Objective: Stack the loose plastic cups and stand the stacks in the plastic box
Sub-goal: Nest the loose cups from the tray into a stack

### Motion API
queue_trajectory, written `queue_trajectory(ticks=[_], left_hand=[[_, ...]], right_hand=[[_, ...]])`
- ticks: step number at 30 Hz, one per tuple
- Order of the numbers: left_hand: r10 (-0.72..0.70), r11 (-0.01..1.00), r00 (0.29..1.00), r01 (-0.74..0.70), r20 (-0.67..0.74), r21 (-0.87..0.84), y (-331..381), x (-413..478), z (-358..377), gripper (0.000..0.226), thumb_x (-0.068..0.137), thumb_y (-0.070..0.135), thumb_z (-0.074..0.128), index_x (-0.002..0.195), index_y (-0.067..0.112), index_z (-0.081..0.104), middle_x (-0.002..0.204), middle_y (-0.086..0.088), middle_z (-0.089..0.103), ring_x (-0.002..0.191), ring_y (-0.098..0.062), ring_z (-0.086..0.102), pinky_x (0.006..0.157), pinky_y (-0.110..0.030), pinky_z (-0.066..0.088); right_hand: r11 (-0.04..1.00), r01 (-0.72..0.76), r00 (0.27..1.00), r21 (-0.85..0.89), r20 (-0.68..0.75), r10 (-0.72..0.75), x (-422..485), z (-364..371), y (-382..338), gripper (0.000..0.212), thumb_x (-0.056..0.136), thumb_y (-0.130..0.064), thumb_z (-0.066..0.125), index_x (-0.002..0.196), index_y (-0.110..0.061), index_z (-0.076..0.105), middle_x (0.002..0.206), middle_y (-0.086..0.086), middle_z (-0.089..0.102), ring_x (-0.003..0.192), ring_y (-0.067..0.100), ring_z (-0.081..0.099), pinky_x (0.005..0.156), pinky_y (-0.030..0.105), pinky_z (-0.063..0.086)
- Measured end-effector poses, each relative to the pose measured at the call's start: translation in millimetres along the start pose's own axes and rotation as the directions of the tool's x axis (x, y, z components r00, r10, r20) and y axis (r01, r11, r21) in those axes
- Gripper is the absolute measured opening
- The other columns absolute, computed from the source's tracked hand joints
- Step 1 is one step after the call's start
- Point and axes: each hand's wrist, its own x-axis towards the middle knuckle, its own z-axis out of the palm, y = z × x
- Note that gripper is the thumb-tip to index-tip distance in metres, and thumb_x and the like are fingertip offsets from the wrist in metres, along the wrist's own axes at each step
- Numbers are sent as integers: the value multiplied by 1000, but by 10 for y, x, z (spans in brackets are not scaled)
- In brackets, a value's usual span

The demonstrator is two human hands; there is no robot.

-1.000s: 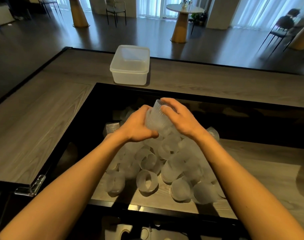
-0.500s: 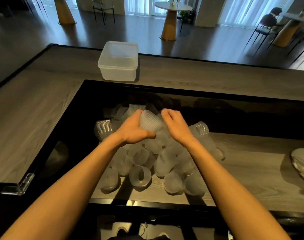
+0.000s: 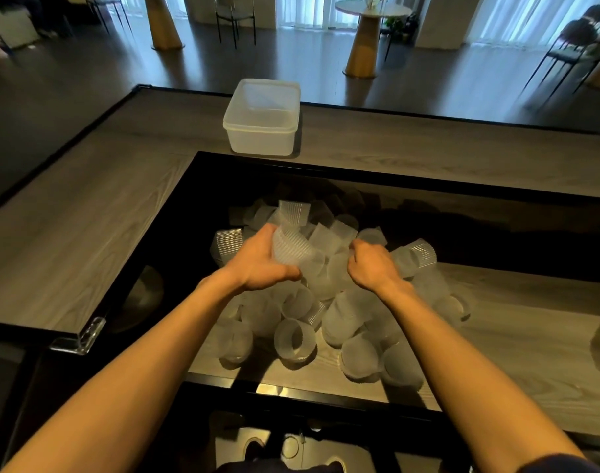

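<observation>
Cups [image 3: 329,322] heaped on sunken wood-grain surface [image 3: 530,343], plastic box [image 3: 261,138] behind, tables [image 3: 361,52] beyond.

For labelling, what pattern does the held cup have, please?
The cup is frosted, finely ribbed; head view.

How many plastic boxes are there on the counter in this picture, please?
1. The plastic box stands at the far edge of the wooden counter, beyond the heap of loose cups. No second box shows, though one may be outside the frame.

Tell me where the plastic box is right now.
Head view, upper centre: the plastic box stands on the wooden counter, just past the far edge of the sunken shelf with the cup pile.
</observation>
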Motion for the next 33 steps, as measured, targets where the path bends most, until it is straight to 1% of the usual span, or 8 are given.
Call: queue_trajectory(ticks=[6,12,15,17,20,25,29,33], left_hand=[[14,1000,999,-14,30,-2,19,17,61,94,69,31,90,145,18,36,121,3,48,109,-16,50,75,-24,45],[41,999,995,-40,88,-8,141,29,136,92,69,35,89,144,21,38,121,5,48,112,-18,51,84,-31,48],[83,995,986,-73,144,-74,287,11,177,76,71,28,89,133,24,45,113,6,53,103,-15,55,83,-29,52],[132,984,977,-107,170,-145,347,24,217,58,74,17,87,118,26,50,105,8,57,95,-12,58,70,-18,51],[150,979,972,-120,179,-167,385,31,258,62,73,14,88,119,26,46,103,12,53,90,-6,55,64,-17,48],[138,983,972,-112,192,-144,355,61,302,85,69,27,91,138,20,42,118,6,50,106,-12,51,76,-21,45],[167,980,962,-136,218,-147,361,59,343,82,71,29,91,137,21,42,120,3,52,107,-14,55,74,-21,48],[179,977,960,-148,216,-151,389,75,411,76,71,33,91,130,23,46,111,5,55,102,-17,60,69,-21,46]], right_hand=[[961,-53,999,270,10,52,-30,-226,45,48,102,-10,38,149,-10,51,151,16,52,140,35,46,116,41,39],[767,37,977,641,-184,106,-202,-568,-124,46,108,-19,42,154,-20,45,152,0,51,138,14,48,105,17,31],[744,98,987,661,-158,11,-319,-657,-259,48,109,-25,42,157,-25,39,129,-6,50,112,0,53,86,6,34],[786,158,985,598,-152,-83,-392,-641,-290,53,106,-34,49,157,-26,37,132,-1,46,126,12,46,101,20,36],[799,184,983,572,-100,-155,-497,-646,-288,57,105,-46,50,157,-26,36,135,-1,43,131,14,37,112,33,32],[640,183,975,746,-222,-20,-501,-704,-204,38,107,-26,50,144,-19,56,134,-7,53,126,7,51,112,28,41],[673,314,931,670,-355,-82,-546,-656,-115,34,99,-20,66,133,-18,65,121,-2,62,104,0,59,90,15,49],[753,439,877,490,-416,-240,-604,-590,-116,32,96,-15,69,127,-21,69,112,-10,62,104,-3,57,87,10,45]])
